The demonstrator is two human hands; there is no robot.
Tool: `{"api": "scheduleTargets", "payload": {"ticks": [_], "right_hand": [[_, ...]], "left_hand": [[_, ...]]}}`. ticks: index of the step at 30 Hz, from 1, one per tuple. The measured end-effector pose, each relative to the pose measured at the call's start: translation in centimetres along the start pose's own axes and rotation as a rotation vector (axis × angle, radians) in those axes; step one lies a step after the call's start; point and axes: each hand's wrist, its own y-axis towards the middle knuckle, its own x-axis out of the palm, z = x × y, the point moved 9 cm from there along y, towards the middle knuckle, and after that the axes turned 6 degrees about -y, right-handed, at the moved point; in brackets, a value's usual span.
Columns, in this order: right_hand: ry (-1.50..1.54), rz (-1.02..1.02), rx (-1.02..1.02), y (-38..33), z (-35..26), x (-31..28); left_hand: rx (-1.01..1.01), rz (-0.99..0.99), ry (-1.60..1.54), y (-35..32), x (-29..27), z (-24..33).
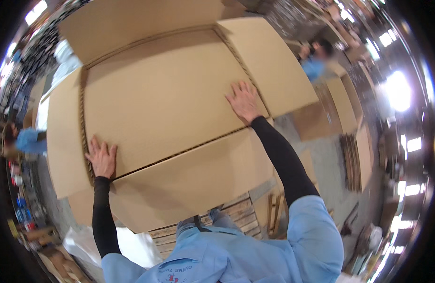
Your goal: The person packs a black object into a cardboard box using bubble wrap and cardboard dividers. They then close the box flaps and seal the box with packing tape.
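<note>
Resting both hands on cardboard

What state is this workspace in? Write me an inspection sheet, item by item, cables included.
Surface: wooden slats, partly hidden by the cardboard box.
Job's things: box open, flaps spread outward; cardboard panel inside.
Clutter: white sheeting at lower left; cardboard stack at right.
Hands: left hand and right hand palm-down on the panel, both open.
Cables: nothing seen.
Surroundings: person in blue at left, another person at right.
</note>
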Motion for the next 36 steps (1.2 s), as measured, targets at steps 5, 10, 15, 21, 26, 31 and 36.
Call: {"api": "scheduleTargets", "payload": {"ticks": [5,10,15,21,26,31,36], "right_hand": [[0.040,0.030,0.005,0.6,-0.3,0.2],[-0.017,0.139,0.016,-0.4,1.4,0.0],[0.000,0.124,-0.008,1.3,-0.8,-0.2],[-0.032,0.172,0.045,1.2,-0.4,0.9],[-0.019,0.189,0.115,1.2,-0.7,0.8],[-0.059,0.135,0.257,-1.4,-0.3,3.2],[-0.025,0.070,0.128,1.2,-7.7,2.9]], "left_hand": [[0.337,-0.001,-0.113,-1.3,-0.9,3.8],[0.773,0.008,-0.488,-2.4,-7.4,22.0],[0.874,-0.235,-0.132,-0.4,2.5,28.2],[0.884,-0.276,-0.178,2.7,3.2,28.2],[0.999,0.047,-0.467,6.8,-6.3,37.8],[1.260,0.248,-0.830,7.3,-13.4,56.5],[0.843,-0.143,0.058,11.1,8.6,59.9]]}}
